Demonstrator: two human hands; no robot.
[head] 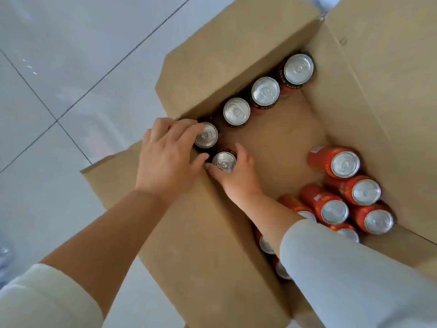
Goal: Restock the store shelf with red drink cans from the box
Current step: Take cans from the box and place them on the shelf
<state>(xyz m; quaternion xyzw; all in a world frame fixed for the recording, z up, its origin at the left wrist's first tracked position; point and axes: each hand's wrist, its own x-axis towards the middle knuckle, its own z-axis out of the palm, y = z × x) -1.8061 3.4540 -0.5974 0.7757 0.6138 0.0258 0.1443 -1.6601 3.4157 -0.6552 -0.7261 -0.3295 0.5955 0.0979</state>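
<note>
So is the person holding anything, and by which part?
Two cans. The left hand grips one upright can by its top rim; the right hand grips the neighbouring can round its upper side.

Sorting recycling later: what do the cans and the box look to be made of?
Cans: metal, probably aluminium, judging by the shiny silver pull-tab lids; the sides are glossy printed red. Box: brown cardboard, matte, with creased, folded flaps.
</note>
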